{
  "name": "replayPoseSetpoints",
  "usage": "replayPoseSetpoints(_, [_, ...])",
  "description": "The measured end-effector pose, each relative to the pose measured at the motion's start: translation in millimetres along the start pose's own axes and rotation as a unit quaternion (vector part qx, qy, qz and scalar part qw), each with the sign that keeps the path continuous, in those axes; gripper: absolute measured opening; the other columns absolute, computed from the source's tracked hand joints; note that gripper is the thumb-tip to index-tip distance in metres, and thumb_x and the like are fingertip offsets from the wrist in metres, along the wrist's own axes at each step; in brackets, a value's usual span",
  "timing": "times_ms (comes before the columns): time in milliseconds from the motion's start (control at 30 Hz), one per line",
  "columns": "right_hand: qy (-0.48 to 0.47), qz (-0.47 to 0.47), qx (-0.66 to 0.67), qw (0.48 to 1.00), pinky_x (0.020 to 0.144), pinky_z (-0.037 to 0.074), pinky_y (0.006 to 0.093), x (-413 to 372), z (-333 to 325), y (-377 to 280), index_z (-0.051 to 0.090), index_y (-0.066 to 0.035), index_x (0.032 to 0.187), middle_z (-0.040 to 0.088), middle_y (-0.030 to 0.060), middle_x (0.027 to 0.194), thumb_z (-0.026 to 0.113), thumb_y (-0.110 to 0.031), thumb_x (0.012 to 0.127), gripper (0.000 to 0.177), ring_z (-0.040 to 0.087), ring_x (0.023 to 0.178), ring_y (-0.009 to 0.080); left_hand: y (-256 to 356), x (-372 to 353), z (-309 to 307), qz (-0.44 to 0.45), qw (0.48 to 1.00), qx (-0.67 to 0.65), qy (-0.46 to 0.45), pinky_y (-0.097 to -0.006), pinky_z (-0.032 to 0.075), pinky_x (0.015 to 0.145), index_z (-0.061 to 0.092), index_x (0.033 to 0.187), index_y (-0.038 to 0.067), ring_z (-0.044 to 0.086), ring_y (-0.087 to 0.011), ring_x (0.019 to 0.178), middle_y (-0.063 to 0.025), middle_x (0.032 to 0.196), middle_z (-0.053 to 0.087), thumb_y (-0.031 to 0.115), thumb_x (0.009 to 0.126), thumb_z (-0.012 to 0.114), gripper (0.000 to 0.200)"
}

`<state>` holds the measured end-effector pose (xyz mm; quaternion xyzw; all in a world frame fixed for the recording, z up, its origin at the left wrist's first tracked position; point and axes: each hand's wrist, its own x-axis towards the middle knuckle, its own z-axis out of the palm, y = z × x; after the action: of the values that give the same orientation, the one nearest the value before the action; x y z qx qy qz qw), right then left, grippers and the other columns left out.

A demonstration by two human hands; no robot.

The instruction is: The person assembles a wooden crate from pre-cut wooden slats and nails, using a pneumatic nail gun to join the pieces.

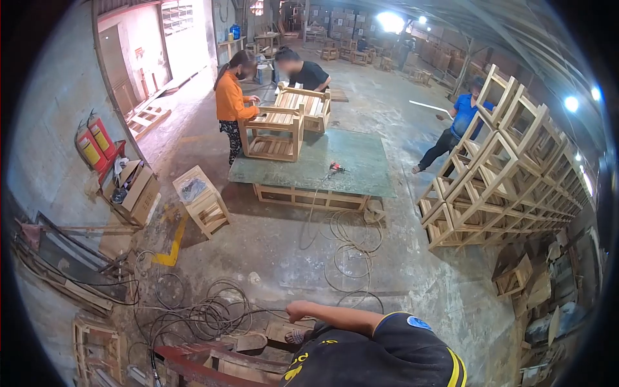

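Observation:
My right hand (297, 311) reaches across in front of my dark shirt at the bottom of the view. Its fingers are curled closed, and whatever they hold, if anything, is hidden. A thin dark hose passes close to this hand, leading from a tangle of hoses (216, 314) on the floor at its left. Below the hand are wooden pieces (278, 333) and a reddish-brown frame (193, 364). My left hand is out of view.
Two people stand at a green-topped table (361, 151) with slatted wooden furniture (274, 132) and a red power tool (336, 168). Another person is beside stacked wooden frames (503, 168). A hose coil (354, 246), wooden stand (205, 203) and fire extinguishers (95, 143) are nearby.

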<state>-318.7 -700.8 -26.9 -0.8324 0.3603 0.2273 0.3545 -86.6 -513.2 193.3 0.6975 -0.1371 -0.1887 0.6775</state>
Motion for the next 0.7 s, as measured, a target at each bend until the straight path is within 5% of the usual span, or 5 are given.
replayPoseSetpoints(133, [0.008, 0.015, 0.026, 1.0, 0.068, 0.054, 0.043, 4, 1, 4, 0.071, -0.003, 0.082, 0.07, 0.0162, 0.083, 0.066, -0.023, 0.068, 0.025, 0.068, 0.078, 0.0309, 0, 1, -5, -0.007, 1.0, -0.008, 0.03, -0.0341, 0.04, 0.055, 0.054, 0.08, 0.015, 0.047, -0.0167, 0.059, -0.0042, 0.071, 0.049, 0.03, 0.091, 0.053, 0.019])
replayPoseSetpoints(233, [-0.032, -0.01, 0.024, 0.999, 0.073, 0.052, 0.0463, -8, -9, -5, 0.07, -0.004, 0.088, 0.068, 0.0215, 0.09, 0.064, -0.026, 0.067, 0.031, 0.065, 0.088, 0.0387, 1, -2, -10, -0.015, 0.998, -0.015, 0.053, -0.0333, 0.04, 0.055, 0.053, 0.079, 0.015, 0.046, -0.0159, 0.059, -0.0031, 0.07, 0.047, 0.029, 0.091, 0.052, 0.019])
replayPoseSetpoints(433, [-0.022, -0.051, -0.004, 0.998, 0.063, 0.054, 0.0426, 21, 10, -20, 0.071, -0.001, 0.08, 0.068, 0.0184, 0.079, 0.062, -0.02, 0.068, 0.023, 0.068, 0.074, 0.0324, 5, -7, -28, -0.021, 0.992, -0.039, 0.115, -0.0316, 0.038, 0.054, 0.05, 0.077, 0.016, 0.043, -0.0144, 0.058, -0.0009, 0.068, 0.044, 0.027, 0.093, 0.05, 0.02])
replayPoseSetpoints(633, [0.03, -0.184, -0.051, 0.981, 0.071, 0.051, 0.0469, 6, -21, -63, 0.07, -0.005, 0.091, 0.067, 0.0198, 0.087, 0.063, -0.025, 0.069, 0.03, 0.065, 0.083, 0.0385, 7, -12, -80, -0.015, 0.975, -0.091, 0.2, -0.0299, 0.037, 0.053, 0.047, 0.075, 0.016, 0.04, -0.0128, 0.056, 0.0013, 0.066, 0.042, 0.025, 0.095, 0.048, 0.022])
replayPoseSetpoints(700, [0.052, -0.245, 0.087, 0.964, 0.072, 0.051, 0.0427, -5, -44, -89, 0.07, -0.008, 0.093, 0.069, 0.0154, 0.087, 0.066, -0.02, 0.074, 0.024, 0.066, 0.082, 0.0344, 8, -24, -116, 0.008, 0.957, -0.154, 0.244, -0.0293, 0.036, 0.053, 0.046, 0.074, 0.016, 0.039, -0.0123, 0.056, 0.002, 0.066, 0.041, 0.024, 0.095, 0.048, 0.022])
